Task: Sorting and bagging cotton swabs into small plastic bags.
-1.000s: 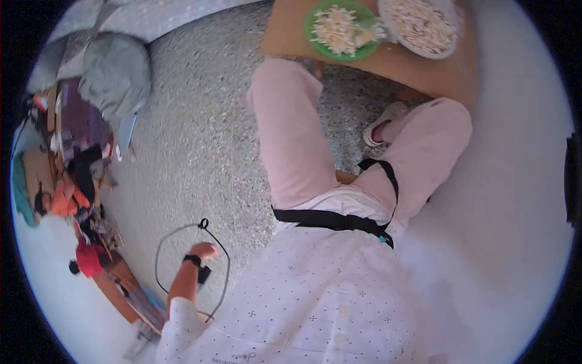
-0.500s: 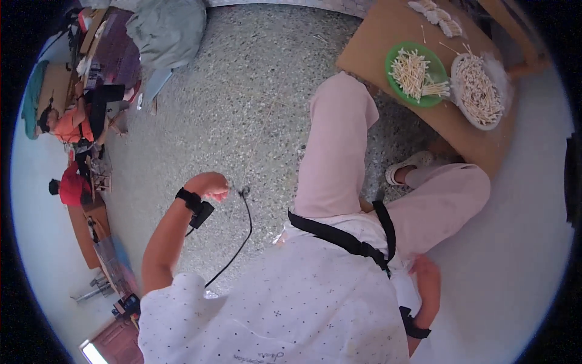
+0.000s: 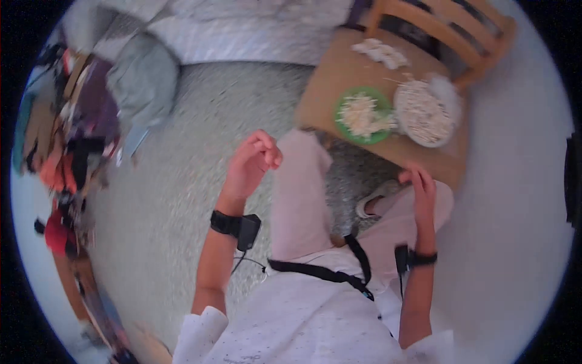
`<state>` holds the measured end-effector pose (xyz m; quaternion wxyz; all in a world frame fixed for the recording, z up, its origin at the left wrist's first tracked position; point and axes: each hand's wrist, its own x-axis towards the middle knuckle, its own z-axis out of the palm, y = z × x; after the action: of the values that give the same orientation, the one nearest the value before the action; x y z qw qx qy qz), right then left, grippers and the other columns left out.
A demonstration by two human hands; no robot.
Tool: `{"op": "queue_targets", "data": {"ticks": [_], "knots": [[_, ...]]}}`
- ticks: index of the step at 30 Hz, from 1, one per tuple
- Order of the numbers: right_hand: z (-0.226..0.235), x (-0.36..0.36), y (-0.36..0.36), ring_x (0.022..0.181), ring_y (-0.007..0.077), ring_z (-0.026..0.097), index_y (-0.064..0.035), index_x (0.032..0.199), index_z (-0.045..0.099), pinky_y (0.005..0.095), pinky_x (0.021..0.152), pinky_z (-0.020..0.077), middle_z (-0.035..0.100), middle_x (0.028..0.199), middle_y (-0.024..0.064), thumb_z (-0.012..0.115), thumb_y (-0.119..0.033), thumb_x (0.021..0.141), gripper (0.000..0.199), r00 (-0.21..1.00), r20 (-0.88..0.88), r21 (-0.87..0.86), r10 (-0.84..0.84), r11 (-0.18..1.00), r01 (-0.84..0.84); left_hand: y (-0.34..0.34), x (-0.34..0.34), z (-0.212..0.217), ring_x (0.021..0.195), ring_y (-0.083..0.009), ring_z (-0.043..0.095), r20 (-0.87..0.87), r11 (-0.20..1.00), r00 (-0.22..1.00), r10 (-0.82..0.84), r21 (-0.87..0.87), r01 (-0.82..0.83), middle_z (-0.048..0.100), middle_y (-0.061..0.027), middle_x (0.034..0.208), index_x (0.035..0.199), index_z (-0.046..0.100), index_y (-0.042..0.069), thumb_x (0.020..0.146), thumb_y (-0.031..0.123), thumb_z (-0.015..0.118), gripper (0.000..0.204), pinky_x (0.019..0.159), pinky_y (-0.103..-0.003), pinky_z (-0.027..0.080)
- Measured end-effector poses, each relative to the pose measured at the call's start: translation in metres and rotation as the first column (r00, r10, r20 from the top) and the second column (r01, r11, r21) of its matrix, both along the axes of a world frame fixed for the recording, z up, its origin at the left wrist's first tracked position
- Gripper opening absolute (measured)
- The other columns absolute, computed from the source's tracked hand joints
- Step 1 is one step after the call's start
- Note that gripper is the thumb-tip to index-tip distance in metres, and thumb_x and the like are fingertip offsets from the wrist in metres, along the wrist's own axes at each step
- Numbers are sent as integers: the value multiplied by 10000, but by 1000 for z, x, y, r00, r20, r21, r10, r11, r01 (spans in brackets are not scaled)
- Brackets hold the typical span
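My left hand (image 3: 257,159) is raised over the floor beside my left knee, its fingers loosely bent and slightly apart, with nothing visible in them. Above my right thigh, my right hand (image 3: 421,187) hangs with its fingers bent toward the left; it looks empty. Nearest to both hands is a brown table (image 3: 321,103). On it, a green bowl (image 3: 344,130) holds a heap of cotton swabs (image 3: 361,115). Right beside that stands a white bowl (image 3: 431,144) full of cotton swabs (image 3: 424,109). White bundles (image 3: 381,53) lie at the table's far side.
A wooden chair (image 3: 448,27) stands behind the table. A pale wall (image 3: 515,212) is close on my right. Far left, two people in orange (image 3: 57,170) and red (image 3: 57,233) sit by tables. A grey-green cloth bundle (image 3: 142,79) lies at the back left.
Both hands have come up and forward, the left from low at my side, the right from beside my hip. The view has shifted, so the table appears farther left and lower.
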<state>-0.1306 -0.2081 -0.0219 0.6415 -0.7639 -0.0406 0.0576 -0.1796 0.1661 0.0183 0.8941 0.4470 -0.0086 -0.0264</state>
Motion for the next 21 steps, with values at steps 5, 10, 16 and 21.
{"op": "queue_targets", "data": {"ticks": [5,10,16,21], "knots": [[8,86,8,824,115,601,-14,1124,615,255,801,483,643,905,45,494,-194,968,267,966,127,321,-227,930,177,-109,88,18,738,-116,558,72,870,993,-95,491,48,581,-14,774,986,600,43,941,184,494,183,689,-251,444],[2,120,0,812,105,585,-12,1094,622,248,762,475,641,904,35,559,-161,929,231,946,218,251,-238,951,181,-157,144,2,767,-101,595,221,698,955,-200,716,-20,639,-25,835,1002,644,37,923,153,543,173,722,-250,464],[-18,141,-33,791,143,573,-72,1051,654,267,738,462,634,901,34,637,-142,845,218,915,347,-208,-206,935,289,-174,184,-30,764,-153,639,351,521,921,-170,825,-218,669,-73,836,1001,646,39,890,167,584,181,685,-288,481],[-9,141,-4,903,276,583,-100,995,664,353,815,435,625,946,81,674,-220,785,241,828,551,-573,105,769,283,-166,184,-29,814,-161,642,329,439,934,-141,866,-239,669,-90,897,1007,646,34,899,174,578,189,694,-288,480]]}}
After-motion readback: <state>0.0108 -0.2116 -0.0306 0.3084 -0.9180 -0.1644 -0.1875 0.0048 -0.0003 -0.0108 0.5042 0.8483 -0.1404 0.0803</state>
